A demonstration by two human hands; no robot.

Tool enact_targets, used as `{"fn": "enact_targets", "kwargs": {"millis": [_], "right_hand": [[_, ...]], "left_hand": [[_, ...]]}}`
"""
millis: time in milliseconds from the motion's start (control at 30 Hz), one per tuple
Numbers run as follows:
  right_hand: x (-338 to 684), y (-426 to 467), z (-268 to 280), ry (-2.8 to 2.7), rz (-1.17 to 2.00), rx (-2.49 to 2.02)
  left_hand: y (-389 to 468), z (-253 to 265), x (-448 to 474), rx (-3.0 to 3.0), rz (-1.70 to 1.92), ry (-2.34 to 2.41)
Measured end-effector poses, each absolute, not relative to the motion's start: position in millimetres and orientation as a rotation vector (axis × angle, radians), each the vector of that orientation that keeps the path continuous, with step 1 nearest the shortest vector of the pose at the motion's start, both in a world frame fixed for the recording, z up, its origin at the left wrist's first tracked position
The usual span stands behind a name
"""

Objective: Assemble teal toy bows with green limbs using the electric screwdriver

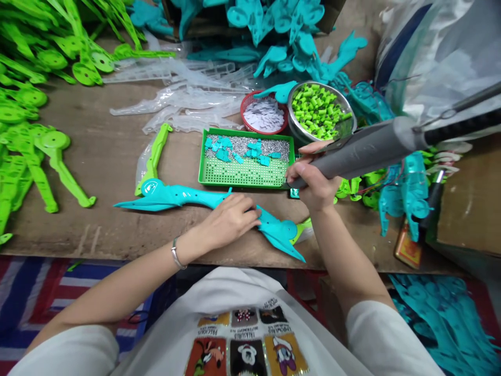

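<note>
A teal plastic toy bow (195,194) lies along the front of the table, with a lime-green limb (157,156) at its left end. My left hand (230,219) is closed over the middle of the bow, fingers curled and pressed on it. In my right hand (319,183) is a grey electric screwdriver (364,149), its cord running up to the right. The screwdriver's lower end points down left, by the right corner of a green tray (242,175); its tip is hard to make out. Small silver screws and teal pieces sit in the tray.
Behind the tray stand a red basket (246,122) of white pieces and a metal bowl (291,112) of lime-green parts. Clear plastic strips (183,99) lie behind. Lime-green parts (50,141) pile up at left, teal parts (289,31) at the back. Wired teal parts (415,193) are at right.
</note>
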State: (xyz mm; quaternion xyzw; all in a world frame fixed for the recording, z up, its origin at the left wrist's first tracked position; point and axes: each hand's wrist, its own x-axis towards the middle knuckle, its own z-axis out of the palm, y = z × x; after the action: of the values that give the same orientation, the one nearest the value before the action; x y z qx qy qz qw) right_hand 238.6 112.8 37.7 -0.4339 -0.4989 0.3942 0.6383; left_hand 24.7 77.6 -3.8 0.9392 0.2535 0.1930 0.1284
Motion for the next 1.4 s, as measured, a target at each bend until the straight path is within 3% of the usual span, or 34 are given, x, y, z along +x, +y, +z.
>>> {"fn": "enact_targets", "kwargs": {"millis": [667, 1067, 1400], "right_hand": [[232, 126, 11, -1.158, 0.877, -0.957], [233, 127, 5, -1.198, 0.961, -0.94], [225, 95, 51, -1.177, 0.871, -0.828]], "left_hand": [[44, -12, 37, 2.901, 0.745, 1.054], [35, -16, 41, 2.955, 0.676, 1.079], [25, -19, 44, 2.795, 0.764, 1.194]]}}
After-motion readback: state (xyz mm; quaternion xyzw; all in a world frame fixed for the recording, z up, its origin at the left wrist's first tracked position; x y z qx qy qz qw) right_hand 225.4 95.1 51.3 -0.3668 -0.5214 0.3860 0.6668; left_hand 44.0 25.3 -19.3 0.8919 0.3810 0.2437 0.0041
